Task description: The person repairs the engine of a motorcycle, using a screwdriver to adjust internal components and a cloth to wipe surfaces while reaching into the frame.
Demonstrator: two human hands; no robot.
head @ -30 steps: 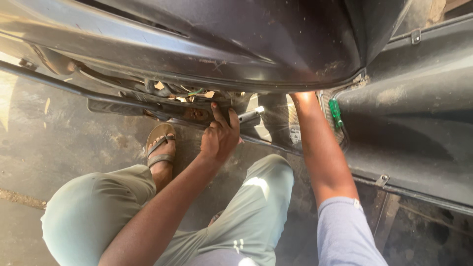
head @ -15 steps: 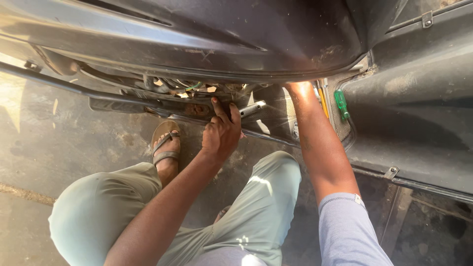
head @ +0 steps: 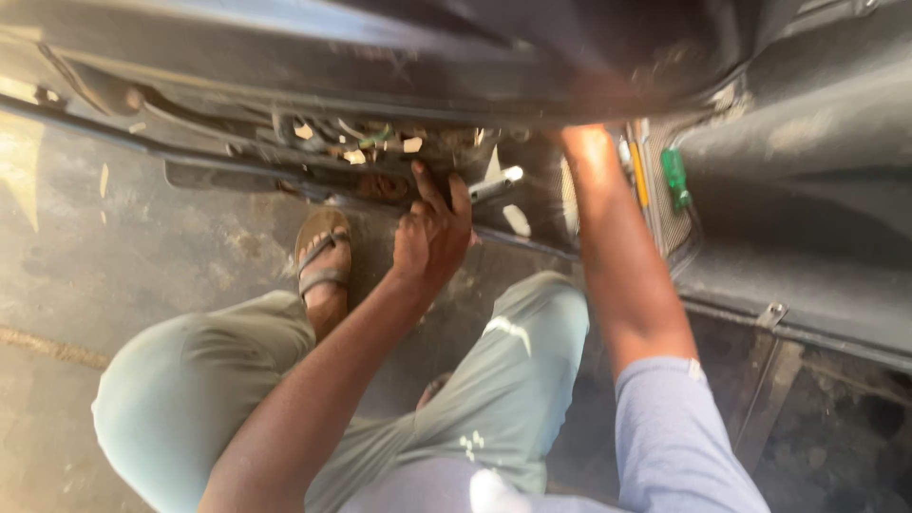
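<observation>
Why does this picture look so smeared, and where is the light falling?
Head view: motion blur softens everything, worst along the dark vehicle panel on top. Sun glares on the right forearm and patches of floor; the right hand is hidden in shadow, while the left hand stays fairly readable.

Dark body panel (head: 427, 38) overhangs the wiring (head: 356, 147), leaving a narrow gap

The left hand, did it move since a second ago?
No, hardly. The left hand stays just right of the sandal, fingers up at the panel's lower edge, as before. The shift in the picture looks like camera movement.
</observation>
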